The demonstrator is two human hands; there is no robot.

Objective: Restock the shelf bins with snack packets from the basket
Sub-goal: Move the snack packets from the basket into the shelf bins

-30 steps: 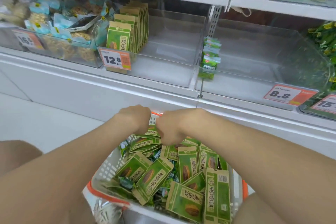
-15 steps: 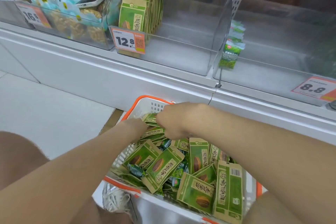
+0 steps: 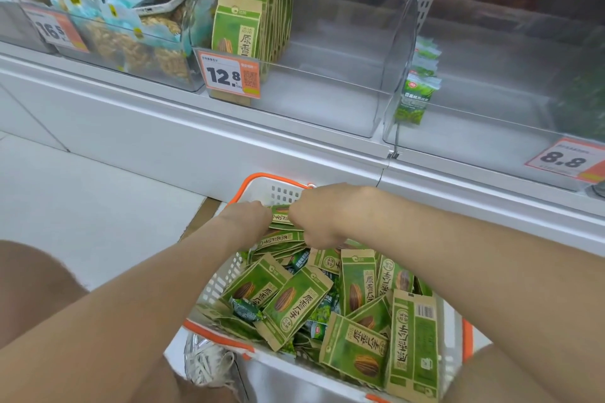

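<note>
Leans over the white basket [image 3: 281, 190] with the orange rim, set on the floor close against the shelf base. Grips a stack of green packets [image 3: 282, 218] at the basket's far end, with the left hand [image 3: 246, 219] on one end and the right hand [image 3: 322, 221] on the other, both hands knuckles up, fingers curled down round the stack. Keeps both forearms stretched over the loose packets [image 3: 296, 303] heaped through the rest of the basket, some face up, some showing the barcode side. Faces a clear shelf bin [image 3: 330, 98] above, marked by a 12.8 price tag [image 3: 230, 75], with a row of upright packets [image 3: 262, 20] of the same kind at its left side. Looks also onto a second bin [image 3: 484, 134] further right, tagged 8.8, with small green sachets [image 3: 416, 88] against its left wall.
</note>
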